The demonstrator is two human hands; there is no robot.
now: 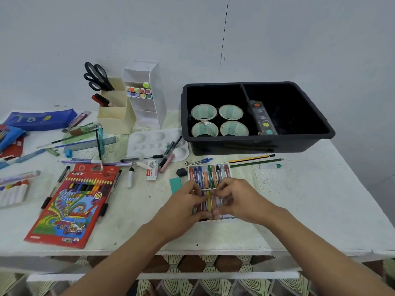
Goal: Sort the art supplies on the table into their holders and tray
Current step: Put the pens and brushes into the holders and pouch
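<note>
Seating crayons (205,175) in their white tray (228,165), at centre and slightly low in the frame, is the step in hand. My left hand (183,205) and right hand (239,199) meet over the near row, fingers curled narrow and pinching at the sticks there. A yellow crayon (209,202) shows in the gap between them. Which fingers actually bear on it I cannot tell. Both hands work from opposite sides, I judge, so the sticks stay parallel and drop into their grooves. The far row lies filled and uncovered.

The tray rests on the table (299,199), just below the black tub (245,147) at upper right. That tub holds four tape rolls (204,112) in its left section.

At upper left the cream holder (115,120) carries scissors (96,75), and the white holder (159,99) beside it carries markers (139,91).

Outstanding: a coloured pencil box (70,206) at lower left, loose pens around the palette (147,142), and two pencils (256,161) just right of the tray. I assess the task as well short of complete.
</note>
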